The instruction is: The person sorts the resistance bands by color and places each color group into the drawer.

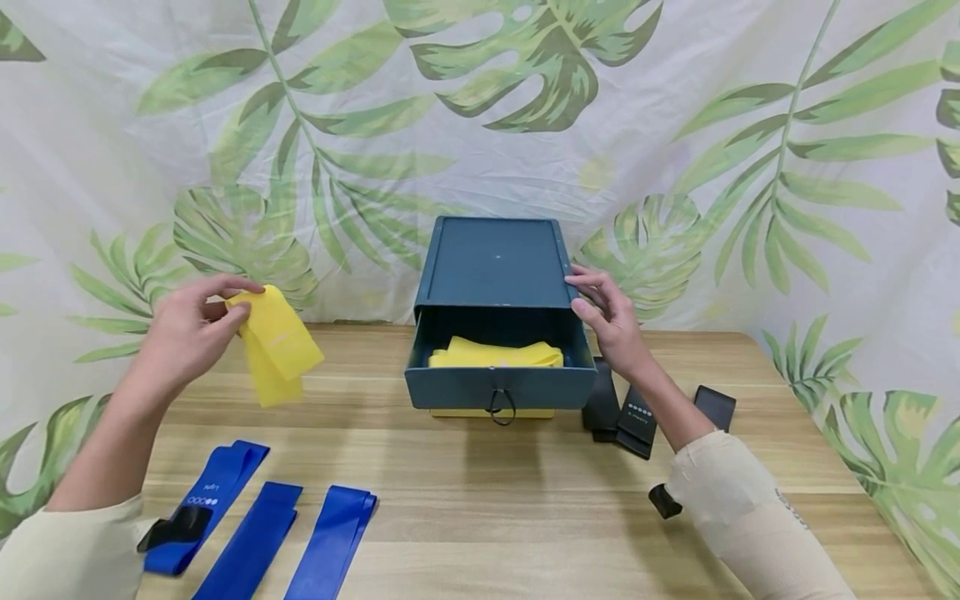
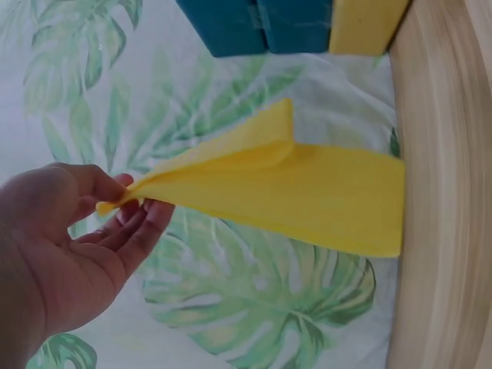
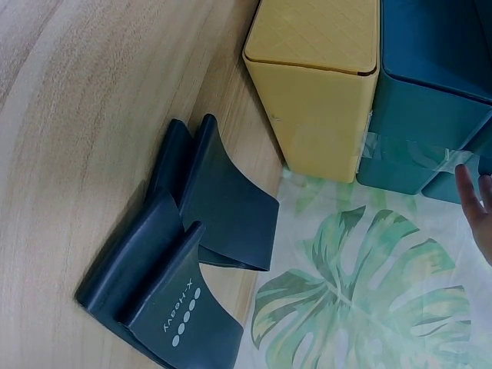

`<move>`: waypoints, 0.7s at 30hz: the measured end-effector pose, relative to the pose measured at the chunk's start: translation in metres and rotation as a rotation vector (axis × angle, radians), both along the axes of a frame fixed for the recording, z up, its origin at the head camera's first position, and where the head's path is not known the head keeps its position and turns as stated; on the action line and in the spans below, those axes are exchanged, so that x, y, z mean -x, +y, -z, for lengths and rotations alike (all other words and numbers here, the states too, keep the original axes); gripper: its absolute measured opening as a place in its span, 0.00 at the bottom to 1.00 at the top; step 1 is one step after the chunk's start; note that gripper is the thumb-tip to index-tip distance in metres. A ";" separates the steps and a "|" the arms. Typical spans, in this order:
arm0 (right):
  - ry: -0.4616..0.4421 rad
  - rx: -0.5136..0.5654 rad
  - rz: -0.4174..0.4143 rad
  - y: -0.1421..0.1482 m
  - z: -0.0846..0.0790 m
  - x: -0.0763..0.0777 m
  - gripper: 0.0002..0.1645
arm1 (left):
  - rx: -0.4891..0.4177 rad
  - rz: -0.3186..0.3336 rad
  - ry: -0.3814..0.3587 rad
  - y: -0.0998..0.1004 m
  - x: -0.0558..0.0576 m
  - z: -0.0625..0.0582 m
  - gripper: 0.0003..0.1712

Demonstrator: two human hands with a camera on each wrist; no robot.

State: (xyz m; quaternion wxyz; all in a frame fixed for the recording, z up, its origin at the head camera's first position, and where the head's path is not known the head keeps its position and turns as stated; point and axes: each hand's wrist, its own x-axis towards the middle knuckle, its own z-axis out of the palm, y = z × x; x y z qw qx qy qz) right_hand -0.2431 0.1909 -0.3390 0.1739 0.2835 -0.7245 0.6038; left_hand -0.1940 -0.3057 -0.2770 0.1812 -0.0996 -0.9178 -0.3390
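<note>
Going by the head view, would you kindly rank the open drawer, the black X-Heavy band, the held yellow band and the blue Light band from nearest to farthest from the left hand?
From the left hand:
1. Yellow band: held in it.
2. Blue Light band: below it in view.
3. Open drawer: to its right.
4. Black X-Heavy band: farther right.

- Our left hand [image 1: 183, 333] is raised to the left of the teal drawer box [image 1: 498, 262], thumb and fingertips pinching, other fingers bent.
- Our left forearm [image 1: 112, 450] slants up from the box's front left, bare above the left sleeve [image 1: 75, 550].
- Our right hand [image 1: 611, 325] touches the box's right side with its fingertips, fingers loosely bent.
- Our right forearm [image 1: 671, 408] reaches in from the box's front right, bare beyond the right sleeve [image 1: 750, 517].
</note>
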 end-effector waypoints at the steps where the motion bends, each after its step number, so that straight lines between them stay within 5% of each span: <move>1: 0.000 0.000 0.000 0.000 0.000 0.000 0.22 | -0.027 -0.003 0.003 0.002 -0.001 -0.001 0.17; 13: 0.003 -0.001 0.003 0.000 -0.001 0.000 0.21 | -0.338 0.053 0.052 0.025 -0.011 -0.015 0.12; 21: -0.001 -0.004 0.011 0.000 -0.001 -0.001 0.21 | -0.749 0.308 0.076 0.038 -0.017 -0.025 0.06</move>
